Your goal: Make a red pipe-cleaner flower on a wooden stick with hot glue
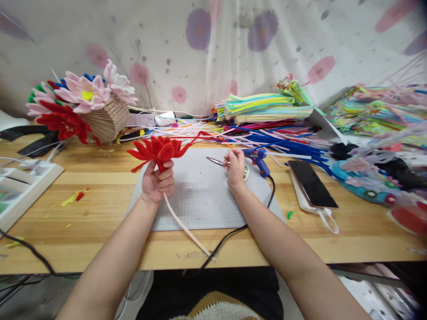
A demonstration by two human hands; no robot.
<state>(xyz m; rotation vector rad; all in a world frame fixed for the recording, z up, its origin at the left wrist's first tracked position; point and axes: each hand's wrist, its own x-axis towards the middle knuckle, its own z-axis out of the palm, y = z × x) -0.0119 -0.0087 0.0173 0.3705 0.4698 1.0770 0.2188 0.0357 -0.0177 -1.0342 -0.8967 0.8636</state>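
Observation:
My left hand (158,181) is closed around the base of a red fuzzy pipe-cleaner flower (162,150), holding it upright above the mat. Its pale stem (183,226) curves down from under my fist to the table's front edge. To the right, my right hand (235,168) has its fingers curled together; what they pinch, if anything, is hidden. Scissors (215,161) show behind that hand, blades pointing left, their pale handle partly covered. A blue glue gun (256,159) lies just right of it. Beneath both hands is a grey cutting mat (200,200).
A basket (106,120) of fuzzy flowers lies back left, near a white power strip (30,186). Pipe-cleaner bundles (263,106) line the back. At right are a phone (313,183) and a blue tray (360,182). A black cord (230,233) crosses the front edge.

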